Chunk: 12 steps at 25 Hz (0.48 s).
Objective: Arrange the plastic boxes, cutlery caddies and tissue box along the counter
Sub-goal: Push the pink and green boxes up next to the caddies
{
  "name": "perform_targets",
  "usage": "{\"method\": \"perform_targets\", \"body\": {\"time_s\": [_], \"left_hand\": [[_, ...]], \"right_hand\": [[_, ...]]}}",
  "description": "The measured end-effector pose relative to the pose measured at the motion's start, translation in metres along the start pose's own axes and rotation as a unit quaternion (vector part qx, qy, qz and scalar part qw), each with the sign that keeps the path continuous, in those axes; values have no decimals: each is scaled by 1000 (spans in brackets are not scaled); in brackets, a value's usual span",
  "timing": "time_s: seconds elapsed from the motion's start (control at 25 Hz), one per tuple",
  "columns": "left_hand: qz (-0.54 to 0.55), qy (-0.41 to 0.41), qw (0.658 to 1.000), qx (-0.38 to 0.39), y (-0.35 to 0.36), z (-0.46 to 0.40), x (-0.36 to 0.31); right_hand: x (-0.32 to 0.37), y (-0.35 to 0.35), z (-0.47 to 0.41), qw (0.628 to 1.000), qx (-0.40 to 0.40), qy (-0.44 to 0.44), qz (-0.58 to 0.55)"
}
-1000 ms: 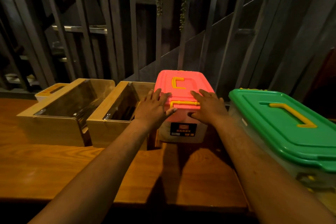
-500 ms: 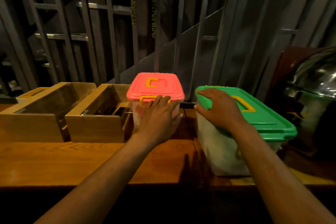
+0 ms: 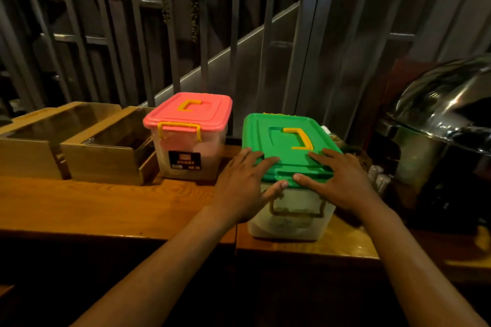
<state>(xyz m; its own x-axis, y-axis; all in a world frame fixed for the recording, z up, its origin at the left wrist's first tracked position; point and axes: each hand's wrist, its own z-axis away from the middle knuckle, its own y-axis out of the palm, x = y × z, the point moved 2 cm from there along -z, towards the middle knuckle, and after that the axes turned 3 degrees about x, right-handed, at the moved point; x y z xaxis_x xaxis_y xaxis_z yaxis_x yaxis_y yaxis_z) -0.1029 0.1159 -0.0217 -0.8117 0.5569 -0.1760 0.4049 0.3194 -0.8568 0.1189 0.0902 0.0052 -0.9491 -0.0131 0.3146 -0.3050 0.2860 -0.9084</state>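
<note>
A clear plastic box with a green lid (image 3: pixel 287 138) and yellow handle stands at the counter's front edge, right of centre. My left hand (image 3: pixel 247 183) lies on its near left corner, and my right hand (image 3: pixel 337 178) on its near right corner, both with fingers spread flat on the lid. A smaller clear box with a pink lid (image 3: pixel 188 117) stands free just left of it, further back. Two wooden cutlery caddies (image 3: pixel 103 159) sit side by side left of the pink box. No tissue box shows.
The wooden counter (image 3: pixel 106 207) runs left to right with bare wood in front of the caddies. A shiny metal chafing dish (image 3: pixel 446 114) stands close at the right. Dark wooden slats and a stair rail rise behind the counter.
My left hand left the pink-lidded box and joined my right hand on the green lid. The view swung right, so the green-lidded box now sits near centre.
</note>
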Motion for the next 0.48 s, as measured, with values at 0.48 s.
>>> {"method": "perform_targets", "body": {"time_s": [0.48], "left_hand": [[-48, 23, 998, -34, 8, -25, 55]], "right_hand": [[18, 31, -45, 997, 11, -81, -2]]}}
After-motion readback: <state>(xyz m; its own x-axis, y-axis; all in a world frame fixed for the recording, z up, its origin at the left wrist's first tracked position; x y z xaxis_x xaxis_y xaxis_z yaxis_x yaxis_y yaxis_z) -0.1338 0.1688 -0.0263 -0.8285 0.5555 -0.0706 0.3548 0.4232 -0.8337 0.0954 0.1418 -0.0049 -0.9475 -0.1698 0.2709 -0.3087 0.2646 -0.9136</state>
